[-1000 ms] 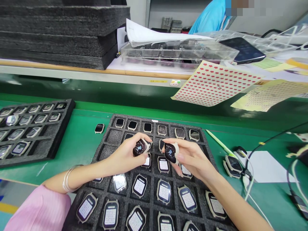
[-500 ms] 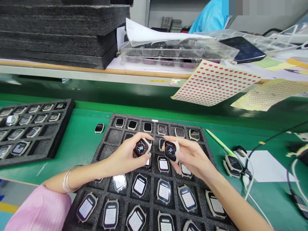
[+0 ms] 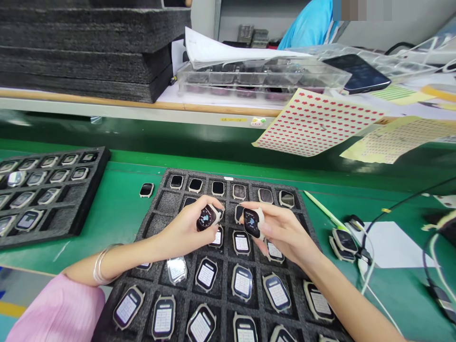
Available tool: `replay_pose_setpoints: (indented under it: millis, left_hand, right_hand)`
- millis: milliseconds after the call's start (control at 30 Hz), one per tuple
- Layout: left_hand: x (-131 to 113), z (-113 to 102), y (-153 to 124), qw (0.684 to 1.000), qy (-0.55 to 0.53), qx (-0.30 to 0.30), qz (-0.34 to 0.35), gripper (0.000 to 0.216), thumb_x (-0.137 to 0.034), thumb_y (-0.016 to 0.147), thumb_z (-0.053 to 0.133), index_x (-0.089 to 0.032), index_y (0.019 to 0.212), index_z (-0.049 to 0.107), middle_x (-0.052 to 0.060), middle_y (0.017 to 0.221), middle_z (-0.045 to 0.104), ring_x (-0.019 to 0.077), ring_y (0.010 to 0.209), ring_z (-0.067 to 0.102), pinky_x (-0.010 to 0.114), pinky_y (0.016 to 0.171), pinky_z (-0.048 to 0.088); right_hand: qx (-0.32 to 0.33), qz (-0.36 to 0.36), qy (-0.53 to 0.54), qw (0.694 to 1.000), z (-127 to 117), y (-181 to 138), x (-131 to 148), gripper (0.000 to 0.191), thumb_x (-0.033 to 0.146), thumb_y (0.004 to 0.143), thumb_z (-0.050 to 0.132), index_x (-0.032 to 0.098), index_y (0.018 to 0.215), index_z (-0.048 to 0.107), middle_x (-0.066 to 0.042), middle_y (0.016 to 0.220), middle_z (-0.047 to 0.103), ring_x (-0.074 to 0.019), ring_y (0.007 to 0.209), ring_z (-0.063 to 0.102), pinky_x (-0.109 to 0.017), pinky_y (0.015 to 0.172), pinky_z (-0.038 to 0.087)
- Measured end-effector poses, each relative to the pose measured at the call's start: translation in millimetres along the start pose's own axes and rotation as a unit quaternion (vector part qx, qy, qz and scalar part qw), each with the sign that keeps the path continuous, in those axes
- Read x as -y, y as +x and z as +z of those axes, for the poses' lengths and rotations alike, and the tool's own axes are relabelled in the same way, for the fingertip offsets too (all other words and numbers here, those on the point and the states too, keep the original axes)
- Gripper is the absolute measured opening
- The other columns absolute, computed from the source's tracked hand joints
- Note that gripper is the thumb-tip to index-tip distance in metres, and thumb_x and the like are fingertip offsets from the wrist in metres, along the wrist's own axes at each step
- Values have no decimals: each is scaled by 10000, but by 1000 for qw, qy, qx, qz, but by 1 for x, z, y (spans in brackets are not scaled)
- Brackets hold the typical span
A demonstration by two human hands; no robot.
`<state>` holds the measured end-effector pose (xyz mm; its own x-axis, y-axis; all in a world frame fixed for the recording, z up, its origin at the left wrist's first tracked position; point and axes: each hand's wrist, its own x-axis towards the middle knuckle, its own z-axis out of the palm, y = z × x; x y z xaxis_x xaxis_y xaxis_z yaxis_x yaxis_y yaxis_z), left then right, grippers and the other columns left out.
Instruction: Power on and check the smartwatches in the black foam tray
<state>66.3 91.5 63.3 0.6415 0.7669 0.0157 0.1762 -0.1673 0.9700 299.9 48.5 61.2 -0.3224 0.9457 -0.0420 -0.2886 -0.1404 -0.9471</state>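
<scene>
My left hand [image 3: 183, 231] is closed round a small smartwatch body [image 3: 206, 218] with a lit dark screen. My right hand [image 3: 283, 230] pinches a second smartwatch body [image 3: 251, 223], its screen also lit. Both hands hover above a black foam tray [image 3: 162, 202] on the green bench, over its upper middle rows. The tray's pockets hold several watch bodies, the near ones showing white screens, the far row dark. A few pockets at the upper left stand empty.
A second black foam tray [image 3: 90, 183] with several watches lies at the left. One loose watch [image 3: 147, 190] sits between the trays. Two watches [image 3: 342, 243] with cables lie right. On the shelf behind are stacked foam sheets [image 3: 89, 42], clear plastic trays [image 3: 263, 76], a phone [image 3: 356, 73], sticker sheets [image 3: 317, 123] and another person in blue [image 3: 309, 26].
Both hands stay over the tray with their watches; the left one has tilted its watch slightly. Nothing was put down or picked up.
</scene>
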Motion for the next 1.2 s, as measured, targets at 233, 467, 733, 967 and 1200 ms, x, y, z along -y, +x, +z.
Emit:
replay_pose_setpoints:
  millis: [233,467,733,967,1200]
  left_hand:
    - [-2,-1,1,1000,-5,-15,14,310,-86,814,530,-220,1091,486,-13,888,496,128,743,474,221,627,380]
    - [-3,-2,0,1000,-18,-10,11,327,-69,815,535,-233,1094,486,-31,842,492,121,731,477,227,654,397]
    - [5,2,5,983,-177,34,-41,627,-138,783,646,-230,1327,348,39,1039,588,194,998,575,324,858,474]
    - [6,2,9,960,-269,23,-74,493,-60,762,593,-203,1218,473,69,1126,631,198,1010,609,350,842,534]
    - [7,3,10,959,-279,15,-52,428,-83,799,550,-196,1208,491,80,1129,644,234,1061,624,380,842,560]
  right_hand:
    - [-8,-19,-11,1000,0,-2,4,356,270,830,722,255,1184,686,-54,945,700,-87,457,591,-206,440,467]
    - [17,-20,-19,999,-1,-5,4,367,294,832,725,233,1191,679,-62,887,714,-105,454,611,-214,436,465]
    - [27,44,21,998,3,1,4,466,259,871,651,182,1316,538,-126,1043,689,-198,637,699,-293,510,563]
    - [-27,52,11,998,6,4,-3,444,233,856,655,195,1279,525,-100,1035,678,-165,606,684,-256,483,542]
    - [-39,37,-15,998,5,3,-10,538,235,875,635,207,1381,456,-142,1144,677,-194,631,709,-277,471,555]
